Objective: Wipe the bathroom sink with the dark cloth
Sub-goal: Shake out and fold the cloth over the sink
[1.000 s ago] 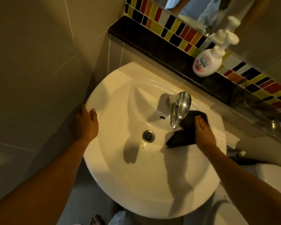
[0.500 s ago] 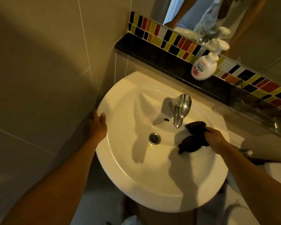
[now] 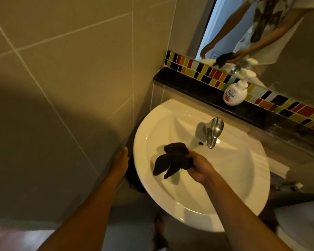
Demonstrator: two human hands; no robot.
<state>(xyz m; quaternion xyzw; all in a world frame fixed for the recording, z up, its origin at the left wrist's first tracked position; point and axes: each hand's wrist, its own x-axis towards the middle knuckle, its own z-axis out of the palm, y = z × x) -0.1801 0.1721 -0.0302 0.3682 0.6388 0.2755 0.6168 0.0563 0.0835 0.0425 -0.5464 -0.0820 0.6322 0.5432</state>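
A white sink (image 3: 243, 178) sits against beige wall tiles, with a soap bottle (image 3: 234, 95) on the black ledge (image 3: 179, 84) below the mirror (image 3: 279, 33). The right hand (image 3: 199, 167) is closed around the bunched dark cloth (image 3: 170, 160), over the basin. The left hand (image 3: 121, 160) lies flat, fingers open, beside the sink's left rim, holding nothing.

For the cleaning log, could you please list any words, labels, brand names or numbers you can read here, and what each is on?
Soap pump bottle on the black ledge: a label with green lettering over a red picture, too blurred to read.
Tap, sink, dark cloth, mosaic tiles: no text visible.
Nothing else in view carries readable writing.
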